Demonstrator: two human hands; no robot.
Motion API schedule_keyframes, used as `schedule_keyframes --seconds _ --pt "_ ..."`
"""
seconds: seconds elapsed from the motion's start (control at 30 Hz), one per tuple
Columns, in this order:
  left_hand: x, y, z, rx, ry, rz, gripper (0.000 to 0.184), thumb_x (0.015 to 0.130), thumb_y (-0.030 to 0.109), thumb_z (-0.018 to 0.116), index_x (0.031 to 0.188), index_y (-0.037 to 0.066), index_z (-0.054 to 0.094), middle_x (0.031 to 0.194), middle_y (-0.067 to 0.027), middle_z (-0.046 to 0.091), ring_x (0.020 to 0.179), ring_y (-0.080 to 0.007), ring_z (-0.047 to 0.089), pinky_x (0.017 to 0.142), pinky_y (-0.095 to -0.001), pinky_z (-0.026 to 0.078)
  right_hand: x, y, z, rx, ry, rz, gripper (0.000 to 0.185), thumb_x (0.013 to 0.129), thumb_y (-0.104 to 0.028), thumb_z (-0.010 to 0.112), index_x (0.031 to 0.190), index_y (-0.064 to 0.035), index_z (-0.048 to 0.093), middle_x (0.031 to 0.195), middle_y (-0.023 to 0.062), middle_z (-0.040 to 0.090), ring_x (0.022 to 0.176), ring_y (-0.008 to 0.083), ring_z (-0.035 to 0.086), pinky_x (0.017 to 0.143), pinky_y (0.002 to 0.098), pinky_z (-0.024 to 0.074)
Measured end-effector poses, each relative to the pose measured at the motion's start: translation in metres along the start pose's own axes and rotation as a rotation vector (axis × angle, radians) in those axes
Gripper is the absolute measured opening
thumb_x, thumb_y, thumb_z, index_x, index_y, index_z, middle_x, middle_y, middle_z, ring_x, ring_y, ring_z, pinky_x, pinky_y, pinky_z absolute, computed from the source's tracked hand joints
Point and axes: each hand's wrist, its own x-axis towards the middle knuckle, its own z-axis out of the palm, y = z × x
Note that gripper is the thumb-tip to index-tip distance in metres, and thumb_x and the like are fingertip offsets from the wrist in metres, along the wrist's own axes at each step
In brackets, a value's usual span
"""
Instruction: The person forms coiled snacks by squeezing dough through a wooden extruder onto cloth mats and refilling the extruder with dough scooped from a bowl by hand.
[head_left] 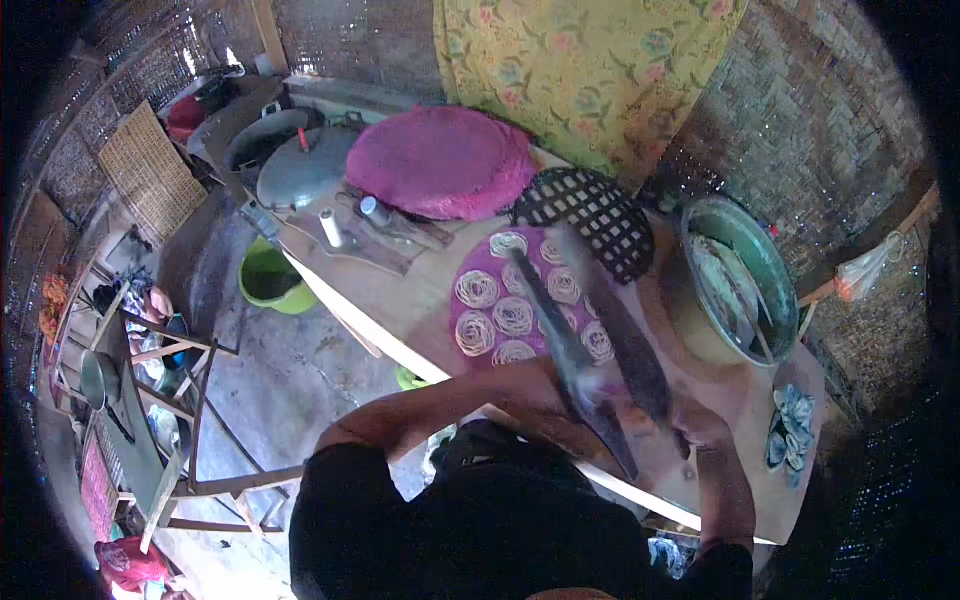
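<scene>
A long dark tool with two bar-like arms, blurred and apparently wooden, slants over the table in front of me. My left hand, partly covered by the bars, is closed around the narrower one near its lower part. Closed at the near end of the wider bar is my right hand. Beneath the far ends of the tool lies a round purple mat, bearing several pale coils of thin strands. Whether the tool touches the coils, I cannot tell.
Right of the mat stands a large basin with pale material and a stick inside. A black lattice tray and a pink-covered round stack sit behind. A crumpled cloth lies right; a green bucket stands on the floor.
</scene>
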Motion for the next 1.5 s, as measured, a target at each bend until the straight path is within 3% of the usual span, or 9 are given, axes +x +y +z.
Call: schedule_keyframes --seconds 0.17,0.23,0.43,0.7,0.87,0.93,1.13,1.3,1.5 --pt "-0.037 -0.005 -0.059 0.253 0.175 0.065 0.06 0.063 0.035 0.08 0.11 0.005 0.059 0.111 -0.0156 0.06 0.105 -0.0269 0.055 0.093 -0.0344 0.04 0.036 -0.02 0.055 0.265 -0.356 -0.274 0.078 0.078 -0.025 0.069 0.138 -0.0006 0.026 0.12 0.0145 0.053 0.11 0.0213 0.051 0.094 0.0314 0.0386" --pt "-0.056 -0.016 -0.086 0.815 0.852 -0.009 0.047 0.07 0.024 0.075 0.108 0.003 0.057 0.106 -0.0147 0.06 0.102 -0.0262 0.056 0.092 -0.0348 0.04 0.068 -0.032 0.062 0.133 -0.307 -0.248 0.077 0.075 -0.019 0.071 0.137 -0.0016 0.029 0.122 0.0127 0.052 0.111 0.0207 0.05 0.095 0.0312 0.0382" --pt "-0.143 -0.089 -0.155 0.111 1.131 -0.078 0.041 0.079 0.02 0.068 0.113 0.003 0.05 0.101 -0.0136 0.061 0.087 -0.0276 0.061 0.076 -0.0373 0.049 0.248 -0.156 0.107 -0.238 0.217 -0.559 0.076 0.068 -0.028 0.075 0.13 -0.003 0.038 0.12 0.0193 0.052 0.107 0.0286 0.055 0.092 0.037 0.0421" --pt "-0.192 -0.138 -0.175 0.021 0.848 -0.149 0.034 0.082 0.022 0.067 0.107 0.002 0.054 0.089 -0.0084 0.064 0.081 -0.0166 0.062 0.068 -0.0296 0.05 0.438 -0.202 0.197 -0.775 0.564 -0.587 0.085 0.069 -0.041 0.072 0.133 -0.0027 0.03 0.105 0.0241 0.059 0.099 0.0366 0.058 0.085 0.0435 0.0462" --pt "-0.166 -0.161 -0.192 0.065 0.794 -0.213 0.028 0.083 0.024 0.066 0.101 0.003 0.061 0.087 -0.0095 0.065 0.079 -0.0156 0.063 0.07 -0.029 0.051 0.382 -0.147 0.119 -0.054 0.3 -0.84 0.034 0.082 -0.017 0.062 0.111 -0.0005 0.059 0.095 0.0174 0.065 0.083 0.0253 0.064 0.072 0.0353 0.0487" --pt "-0.141 -0.166 -0.196 0.09 0.647 -0.245 0.03 0.082 0.02 0.064 0.106 0.004 0.059 0.087 -0.0135 0.065 0.08 -0.0214 0.065 0.072 -0.0322 0.051 0.272 -0.167 0.103 -0.572 0.643 -0.641 0.025 0.081 -0.014 0.062 0.102 -0.0012 0.064 0.087 0.0161 0.065 0.074 0.0223 0.063 0.066 0.0323 0.0482" --pt "-0.044 -0.204 -0.204 0.448 0.662 -0.012 0.04 0.084 0.015 0.057 0.121 0.001 0.048 0.11 -0.0198 0.058 0.097 -0.0266 0.061 0.084 -0.0376 0.047 0.137 -0.04 0.059 -0.527 1.046 -0.068 0.024 0.081 -0.019 0.062 0.071 0.0021 0.056 0.065 0.0139 0.059 0.058 0.0218 0.06 0.06 0.0364 0.0477" --pt "-0.012 -0.15 -0.215 0.587 0.529 -0.029 0.043 0.081 0.012 0.054 0.121 -0.001 0.047 0.118 -0.0254 0.051 0.113 -0.0394 0.046 0.098 -0.0431 0.036 0.08 0.077 0.068 -0.134 1.268 0.106 0.017 0.082 -0.015 0.058 0.083 0.0013 0.063 0.074 0.0154 0.063 0.06 0.0242 0.063 0.057 0.035 0.0499" --pt "0.009 -0.263 -0.242 0.673 0.736 -0.068 0.048 0.075 0.009 0.058 0.12 -0.001 0.048 0.119 -0.023 0.053 0.111 -0.0377 0.049 0.097 -0.0433 0.037 0.104 0.162 0.091 -0.546 1.292 -0.105 0.015 0.081 -0.01 0.052 0.088 -0.0019 0.063 0.08 0.018 0.061 0.066 0.0327 0.061 0.063 0.0388 0.0504"
